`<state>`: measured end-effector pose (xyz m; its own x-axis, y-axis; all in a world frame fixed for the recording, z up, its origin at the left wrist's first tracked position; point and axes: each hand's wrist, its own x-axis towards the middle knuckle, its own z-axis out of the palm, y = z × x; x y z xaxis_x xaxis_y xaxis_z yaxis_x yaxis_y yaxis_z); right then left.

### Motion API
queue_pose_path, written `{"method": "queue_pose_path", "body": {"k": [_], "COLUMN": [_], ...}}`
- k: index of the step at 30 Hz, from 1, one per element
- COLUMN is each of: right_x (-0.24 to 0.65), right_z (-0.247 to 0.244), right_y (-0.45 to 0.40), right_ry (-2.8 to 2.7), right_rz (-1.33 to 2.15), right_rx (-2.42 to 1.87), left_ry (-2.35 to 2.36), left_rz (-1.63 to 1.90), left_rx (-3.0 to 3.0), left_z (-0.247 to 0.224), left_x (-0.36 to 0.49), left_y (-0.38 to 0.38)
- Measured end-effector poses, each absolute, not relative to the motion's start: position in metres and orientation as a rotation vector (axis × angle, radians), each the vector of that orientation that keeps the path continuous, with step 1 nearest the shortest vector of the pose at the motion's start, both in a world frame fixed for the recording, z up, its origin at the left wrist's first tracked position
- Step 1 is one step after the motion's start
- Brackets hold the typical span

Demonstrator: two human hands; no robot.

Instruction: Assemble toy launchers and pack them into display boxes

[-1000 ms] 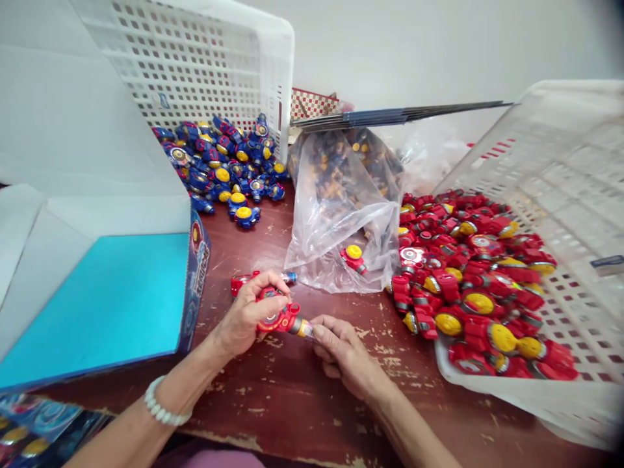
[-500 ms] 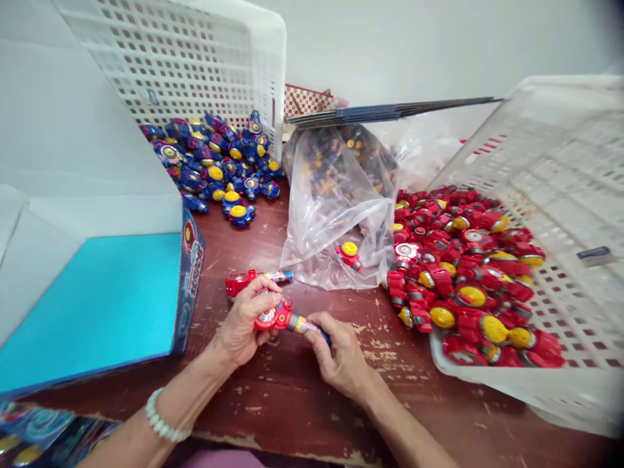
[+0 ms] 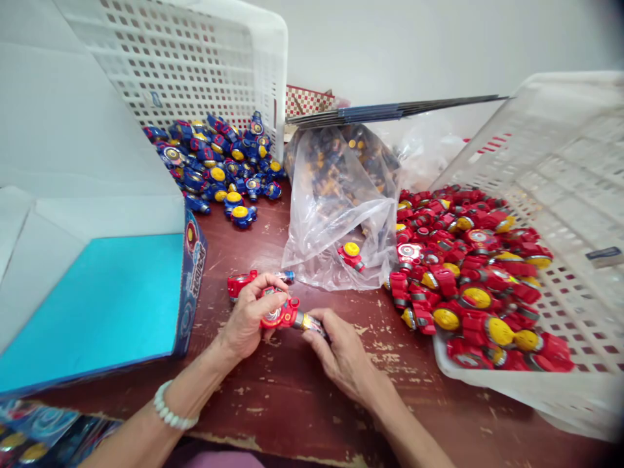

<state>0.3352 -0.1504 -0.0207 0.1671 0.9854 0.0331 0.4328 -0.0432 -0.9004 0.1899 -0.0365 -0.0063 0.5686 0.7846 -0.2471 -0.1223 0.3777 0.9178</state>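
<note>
My left hand point(image 3: 246, 325), closed, grips a round red toy spinner launcher point(image 3: 283, 313) with a silver swirl on its face, the thumb across the top. A patterned tube point(image 3: 312, 324) joins the launcher's right side, and my right hand point(image 3: 344, 354) is closed around its far end, partly hiding it. Just behind my left hand, a second red toy with a blue-tipped tube point(image 3: 238, 284) lies on the table, partly covered by my fingers. Past the hands, one red piece with a yellow disc point(image 3: 351, 253) rests on the front of a clear plastic bag point(image 3: 316, 260).
Red pieces point(image 3: 453, 273) spill from a tipped white basket point(image 3: 580, 292) on the right. Blue pieces point(image 3: 219, 156) heap before another white basket point(image 3: 195, 65) at the back left. An open box with a bright blue panel point(image 3: 107, 292) stands left. Flat cards point(image 3: 370, 114) lie across the bag.
The right hand has shifted on the tube and now covers its dark blue end; the tube's showing side looks different. The left hand keeps its hold. The whole view has moved slightly.
</note>
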Motion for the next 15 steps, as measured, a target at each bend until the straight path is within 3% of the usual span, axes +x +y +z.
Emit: {"method": "queue_pose_path", "body": {"k": [5, 10, 15], "right_x": [0.338, 0.342, 0.339], "right_z": [-0.023, -0.017, -0.032], "right_y": [-0.141, -0.137, -0.136], "right_ry": [-0.98, -1.261, -0.816], "right_rz": [1.588, 1.019, 1.618], "right_rx": [-1.378, -1.536, -1.311], "left_ry": [0.631, 0.737, 0.611], "left_rz": [0.689, 0.708, 0.72], "left_rx": [1.115, 1.05, 1.092], "left_z": [-0.009, -0.012, -0.012], "left_x": [0.188, 0.188, 0.188], "left_y": [-0.029, -0.025, -0.023]}}
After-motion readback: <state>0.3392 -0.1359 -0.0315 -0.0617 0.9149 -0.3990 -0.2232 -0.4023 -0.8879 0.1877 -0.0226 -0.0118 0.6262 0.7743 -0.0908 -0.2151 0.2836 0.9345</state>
